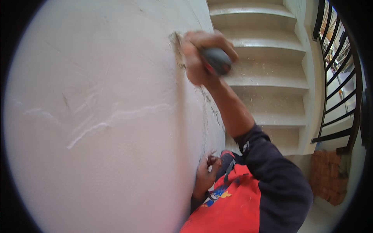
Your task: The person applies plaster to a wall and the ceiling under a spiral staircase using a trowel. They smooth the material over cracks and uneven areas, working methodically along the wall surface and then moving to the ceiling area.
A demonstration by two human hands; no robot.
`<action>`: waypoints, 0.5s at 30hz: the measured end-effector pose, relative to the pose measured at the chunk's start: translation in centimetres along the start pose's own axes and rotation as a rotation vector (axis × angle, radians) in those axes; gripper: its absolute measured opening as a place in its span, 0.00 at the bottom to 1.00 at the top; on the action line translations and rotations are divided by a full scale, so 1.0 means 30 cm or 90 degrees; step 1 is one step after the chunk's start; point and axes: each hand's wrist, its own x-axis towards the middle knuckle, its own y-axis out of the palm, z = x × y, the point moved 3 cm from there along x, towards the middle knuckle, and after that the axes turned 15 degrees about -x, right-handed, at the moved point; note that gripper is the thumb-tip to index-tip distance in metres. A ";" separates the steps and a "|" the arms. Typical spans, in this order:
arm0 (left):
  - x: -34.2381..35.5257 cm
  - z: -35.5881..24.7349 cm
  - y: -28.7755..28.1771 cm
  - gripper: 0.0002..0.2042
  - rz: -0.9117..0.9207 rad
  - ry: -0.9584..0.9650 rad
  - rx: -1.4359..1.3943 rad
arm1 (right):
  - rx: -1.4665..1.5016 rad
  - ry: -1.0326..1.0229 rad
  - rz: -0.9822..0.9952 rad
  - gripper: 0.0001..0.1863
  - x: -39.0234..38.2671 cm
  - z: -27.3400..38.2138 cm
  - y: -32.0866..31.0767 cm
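My right hand (204, 60) is closed around the grey-and-red handle (218, 62) of a tool at the pale plastered wall (97, 70). A blurred, plaster-smeared edge (176, 48) shows just left of its fingers; I cannot tell how much of it is blade. A blurred beige band runs down the wall below it; I cannot make out what it is. My left hand (206, 173) is low beside the wall, its fingers loosely bent and a little apart, with nothing visible in them. White streaks and rough cracked patches mark the wall.
Concrete stairs (264, 68) with speckled debris rise along the right of the wall. A black metal railing (338, 97) bounds them at the far right. A stack of red bricks (328, 176) stands at the lower right, beside the foot of the stairs.
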 end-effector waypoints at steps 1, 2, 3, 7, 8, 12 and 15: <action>0.018 -0.016 -0.007 0.18 0.009 0.015 0.014 | -0.130 -0.028 0.054 0.11 0.021 -0.021 0.024; 0.010 -0.040 0.000 0.19 0.009 0.009 0.017 | -0.237 -0.058 0.036 0.10 0.031 0.010 -0.010; -0.008 -0.047 -0.002 0.19 0.002 -0.005 0.016 | 0.062 0.016 0.024 0.07 0.022 0.028 -0.030; -0.033 -0.008 0.035 0.19 -0.005 -0.020 0.002 | -0.021 -0.147 -0.062 0.08 0.025 -0.008 -0.024; -0.021 -0.025 0.021 0.19 0.004 -0.026 0.001 | -0.054 -0.189 -0.028 0.08 0.064 -0.008 -0.015; -0.039 -0.019 0.006 0.19 0.009 -0.019 0.009 | 0.150 -0.063 -0.003 0.07 0.051 0.068 -0.067; -0.038 0.011 0.037 0.18 -0.004 -0.033 0.005 | -0.032 -0.164 0.078 0.07 0.043 -0.003 -0.029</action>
